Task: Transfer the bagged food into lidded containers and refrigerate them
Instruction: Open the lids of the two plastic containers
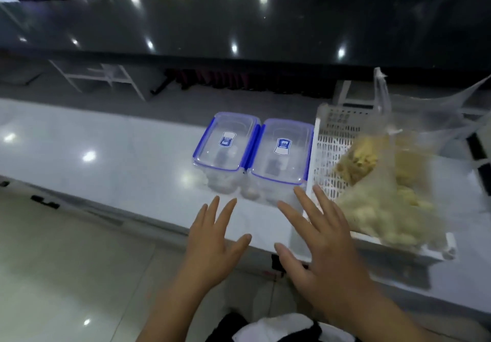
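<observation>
Hands flat, fingers spread: left hand (pixel 212 243), right hand (pixel 322 246).

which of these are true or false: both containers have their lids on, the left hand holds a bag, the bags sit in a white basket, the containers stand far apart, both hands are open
1. Both containers have their lids on. True: the left container and the right container each carry a blue-trimmed lid.
2. The left hand holds a bag. False: the left hand holds nothing, its fingers straight.
3. The bags sit in a white basket. True: the bags of yellowish food lie in the white basket.
4. The containers stand far apart. False: they stand side by side, seemingly touching.
5. Both hands are open. True: the right hand is spread as well.
</observation>
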`<action>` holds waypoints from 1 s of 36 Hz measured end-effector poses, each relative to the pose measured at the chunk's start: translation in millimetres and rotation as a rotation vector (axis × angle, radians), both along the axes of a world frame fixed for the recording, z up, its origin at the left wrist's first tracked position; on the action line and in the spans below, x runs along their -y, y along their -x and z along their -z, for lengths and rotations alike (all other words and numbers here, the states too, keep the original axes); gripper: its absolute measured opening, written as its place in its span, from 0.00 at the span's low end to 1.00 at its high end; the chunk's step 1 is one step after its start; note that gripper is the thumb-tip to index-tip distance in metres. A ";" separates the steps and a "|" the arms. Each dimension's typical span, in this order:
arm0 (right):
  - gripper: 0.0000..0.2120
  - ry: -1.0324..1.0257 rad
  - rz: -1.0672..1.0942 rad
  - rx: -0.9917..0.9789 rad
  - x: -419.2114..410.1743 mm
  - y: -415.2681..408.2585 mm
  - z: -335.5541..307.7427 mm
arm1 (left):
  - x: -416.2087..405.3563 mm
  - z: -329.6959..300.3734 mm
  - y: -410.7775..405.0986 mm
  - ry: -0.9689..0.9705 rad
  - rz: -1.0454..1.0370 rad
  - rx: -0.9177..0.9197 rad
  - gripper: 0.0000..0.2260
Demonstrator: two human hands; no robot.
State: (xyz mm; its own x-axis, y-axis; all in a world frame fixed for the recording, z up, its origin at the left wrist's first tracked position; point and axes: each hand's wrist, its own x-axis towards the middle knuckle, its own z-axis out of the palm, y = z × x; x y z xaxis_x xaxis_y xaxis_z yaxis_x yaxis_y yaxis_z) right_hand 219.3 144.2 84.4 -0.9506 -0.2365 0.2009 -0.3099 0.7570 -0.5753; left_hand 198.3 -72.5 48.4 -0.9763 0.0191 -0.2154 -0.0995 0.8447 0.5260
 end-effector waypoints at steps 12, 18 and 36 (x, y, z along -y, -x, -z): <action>0.29 -0.123 0.314 0.277 94.2 -7.5 31.5 | 127.7 40.0 -7.1 -0.037 0.185 0.004 0.36; 0.28 -0.181 0.377 0.354 118.8 -14.4 28.6 | 161.9 44.2 8.8 -0.040 0.274 0.017 0.35; 0.40 -0.336 0.294 0.436 145.1 139.8 52.4 | 168.6 9.5 149.7 -0.174 0.226 0.112 0.37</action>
